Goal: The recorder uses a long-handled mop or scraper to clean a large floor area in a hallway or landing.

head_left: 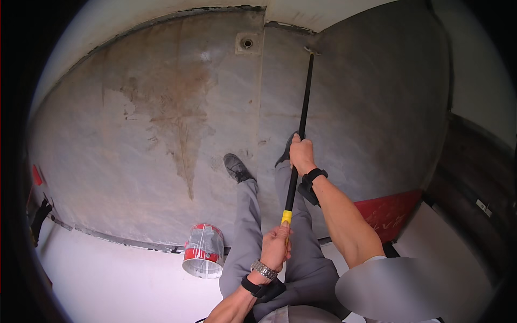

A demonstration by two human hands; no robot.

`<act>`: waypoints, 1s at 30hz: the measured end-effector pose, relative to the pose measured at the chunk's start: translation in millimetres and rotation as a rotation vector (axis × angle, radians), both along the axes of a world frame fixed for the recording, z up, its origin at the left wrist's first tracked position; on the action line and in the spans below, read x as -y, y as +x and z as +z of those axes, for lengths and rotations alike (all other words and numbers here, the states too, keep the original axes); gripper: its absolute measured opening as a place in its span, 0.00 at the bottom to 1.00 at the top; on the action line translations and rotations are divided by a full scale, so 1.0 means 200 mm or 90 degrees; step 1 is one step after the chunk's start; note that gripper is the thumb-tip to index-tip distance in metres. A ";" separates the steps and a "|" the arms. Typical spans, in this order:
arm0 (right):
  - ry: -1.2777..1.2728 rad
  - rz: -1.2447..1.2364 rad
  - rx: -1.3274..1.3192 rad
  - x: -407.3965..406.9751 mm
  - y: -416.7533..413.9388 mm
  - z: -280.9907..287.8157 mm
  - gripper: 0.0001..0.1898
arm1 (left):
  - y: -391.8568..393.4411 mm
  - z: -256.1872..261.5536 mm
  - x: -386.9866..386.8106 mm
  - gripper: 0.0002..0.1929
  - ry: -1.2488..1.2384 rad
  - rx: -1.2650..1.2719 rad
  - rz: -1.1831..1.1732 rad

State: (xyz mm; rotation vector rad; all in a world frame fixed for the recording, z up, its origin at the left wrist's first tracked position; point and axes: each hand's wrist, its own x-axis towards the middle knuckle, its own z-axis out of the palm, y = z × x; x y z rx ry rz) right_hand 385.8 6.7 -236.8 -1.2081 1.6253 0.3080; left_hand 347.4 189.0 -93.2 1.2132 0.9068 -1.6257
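My left hand (276, 246) grips the yellow lower end of a long black extension pole (306, 101), a metal watch and a black strap on its wrist. Farther up the pole my right hand (302, 153) is closed around the black shaft, with a black strap on that wrist too. The pole runs away from me over the grey floor (226, 133). At its far end a small tool head (312, 51) meets the floor near a wall corner; its exact kind is too small to tell.
A red and white paint bucket (203, 250) with drips stands by the wall to my left. A square floor drain (247, 43) lies ahead. Brown stains mark the floor. A red mat (385, 212) is at right, and a dark door (476, 181) beyond it.
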 end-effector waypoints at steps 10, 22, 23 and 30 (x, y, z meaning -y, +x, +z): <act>0.005 -0.026 -0.022 -0.07 0.06 -0.05 0.23 | 0.05 0.02 -0.12 0.17 0.055 -0.007 -0.031; 0.007 -0.005 -0.004 -0.36 0.13 -0.05 0.24 | 0.14 0.06 -0.36 0.18 0.056 0.045 -0.014; 0.007 -0.006 -0.003 -0.35 0.11 -0.05 0.24 | 0.11 0.06 -0.35 0.18 0.055 0.045 -0.015; -0.035 0.187 -0.094 -0.62 -0.10 0.04 0.24 | -0.09 0.32 -0.48 0.17 0.125 -0.048 0.050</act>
